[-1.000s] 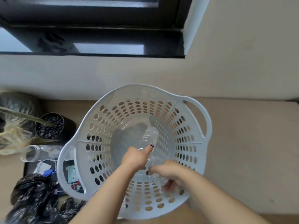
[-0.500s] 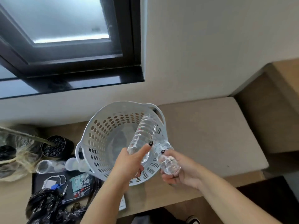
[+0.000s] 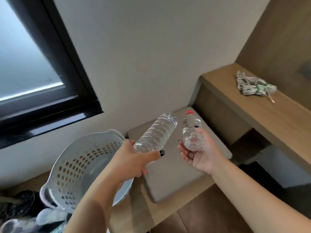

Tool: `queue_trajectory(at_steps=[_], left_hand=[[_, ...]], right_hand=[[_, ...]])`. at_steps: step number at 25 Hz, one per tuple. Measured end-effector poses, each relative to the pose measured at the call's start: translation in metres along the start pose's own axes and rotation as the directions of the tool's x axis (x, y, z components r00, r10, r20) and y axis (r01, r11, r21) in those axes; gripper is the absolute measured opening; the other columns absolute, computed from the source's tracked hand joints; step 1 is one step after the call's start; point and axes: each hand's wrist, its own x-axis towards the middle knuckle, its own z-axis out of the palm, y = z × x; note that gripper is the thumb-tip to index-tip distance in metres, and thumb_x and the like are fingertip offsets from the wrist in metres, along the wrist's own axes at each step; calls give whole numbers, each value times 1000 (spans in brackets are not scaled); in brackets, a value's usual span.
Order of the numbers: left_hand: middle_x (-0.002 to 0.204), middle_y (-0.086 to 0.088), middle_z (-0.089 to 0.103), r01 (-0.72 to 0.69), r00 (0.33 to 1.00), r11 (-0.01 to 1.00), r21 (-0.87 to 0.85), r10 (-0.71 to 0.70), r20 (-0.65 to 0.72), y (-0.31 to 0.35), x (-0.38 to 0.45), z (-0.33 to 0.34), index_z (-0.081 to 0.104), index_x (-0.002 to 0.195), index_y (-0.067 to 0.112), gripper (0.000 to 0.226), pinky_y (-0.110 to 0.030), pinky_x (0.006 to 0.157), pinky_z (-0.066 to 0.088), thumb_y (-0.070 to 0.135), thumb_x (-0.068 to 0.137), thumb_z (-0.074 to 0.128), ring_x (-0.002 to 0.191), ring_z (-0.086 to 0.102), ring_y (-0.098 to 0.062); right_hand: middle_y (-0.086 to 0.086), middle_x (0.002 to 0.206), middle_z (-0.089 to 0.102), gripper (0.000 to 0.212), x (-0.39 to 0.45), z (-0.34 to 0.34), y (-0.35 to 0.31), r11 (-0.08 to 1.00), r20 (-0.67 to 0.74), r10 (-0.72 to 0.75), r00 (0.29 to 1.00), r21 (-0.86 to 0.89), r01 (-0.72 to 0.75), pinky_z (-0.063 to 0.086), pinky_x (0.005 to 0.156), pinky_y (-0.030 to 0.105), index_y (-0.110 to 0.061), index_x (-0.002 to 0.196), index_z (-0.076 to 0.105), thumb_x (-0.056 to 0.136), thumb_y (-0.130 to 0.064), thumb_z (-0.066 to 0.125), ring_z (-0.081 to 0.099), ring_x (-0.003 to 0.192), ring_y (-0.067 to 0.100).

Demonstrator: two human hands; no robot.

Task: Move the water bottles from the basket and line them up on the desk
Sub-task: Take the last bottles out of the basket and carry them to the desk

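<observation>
My left hand (image 3: 129, 163) grips a large clear ribbed water bottle (image 3: 156, 133) by one end, holding it tilted in the air, its other end pointing up and away. My right hand (image 3: 202, 153) holds a smaller clear water bottle (image 3: 191, 130) with a red cap, base towards me. Both bottles hover over the beige cushion (image 3: 170, 179). The white perforated basket (image 3: 79, 167) sits to the lower left; its visible inside looks empty. The wooden desk (image 3: 252, 105) stands to the right, higher than the cushion.
A bundle of white and green cord (image 3: 254, 86) lies on the desk top. A dark-framed window (image 3: 50, 91) fills the upper left. Black bags and clutter (image 3: 18, 207) sit left of the basket. An open gap lies under the desk.
Both hands have lifted the two bottles out of the basket and carried them right, over the cushion. My view has swung right, so the desk has come into sight.
</observation>
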Motion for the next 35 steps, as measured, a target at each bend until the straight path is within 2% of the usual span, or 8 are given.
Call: queue_trajectory(at_steps=[4,10,16,22,24,26,31,35], left_hand=[[83,-5,72,-82,995,992,91,76,69,39,-11,71,49,99,22,58,-30,60,53,35,59,89,58,70,-15],[87,2,70,-261,961,924,279,221,168,89,-31,207,51,98,23,60,-21,49,45,44,55,88,51,63,-6],[93,2,65,-430,878,853,295,321,354,138,-48,324,49,103,23,57,-18,48,45,43,63,85,65,64,-9],[99,4,64,-535,787,786,311,330,521,170,-49,422,47,112,23,68,-35,74,57,48,60,82,84,64,-14],[100,4,62,-577,747,750,325,323,581,180,-47,451,46,113,22,69,-38,79,58,46,61,84,87,63,-15],[101,3,61,-618,707,695,367,288,645,191,-42,478,45,113,21,67,-33,70,58,44,63,85,83,64,-15],[107,4,58,-714,639,533,454,231,734,213,-13,551,44,111,23,66,-24,60,44,44,64,85,87,58,-13],[107,3,59,-766,603,402,501,181,777,236,23,618,43,112,22,69,-31,76,51,46,62,84,92,60,-19]], right_hand=[[9,84,64,40,-44,-84,-47,985,-94,-124,988,106,134,48,66,31,-11,101,64,80,-45,64,60,73,21],[6,90,65,48,-114,-213,-85,958,-202,-234,951,119,261,45,62,28,-16,110,64,68,-34,78,56,73,16],[12,106,69,39,-186,-321,-97,904,-310,-390,867,53,425,48,83,34,-7,111,63,74,-14,72,62,97,24],[9,106,73,40,-225,-393,-104,838,-367,-534,762,-110,534,50,93,37,-8,115,66,76,-2,74,69,101,25],[11,106,72,47,-229,-411,-103,847,-375,-530,761,-193,495,52,94,40,-8,114,66,69,-4,80,70,99,26],[11,101,71,60,-222,-424,-101,866,-421,-501,756,-247,435,54,93,42,-8,113,65,54,-12,77,69,94,25],[7,89,73,66,-192,-466,-119,899,-573,-426,700,-180,399,56,89,43,-11,109,65,44,-18,75,69,83,25],[7,91,75,51,-167,-501,-160,880,-674,-417,609,-133,456,54,85,40,-14,102,69,51,-10,73,69,90,27]])
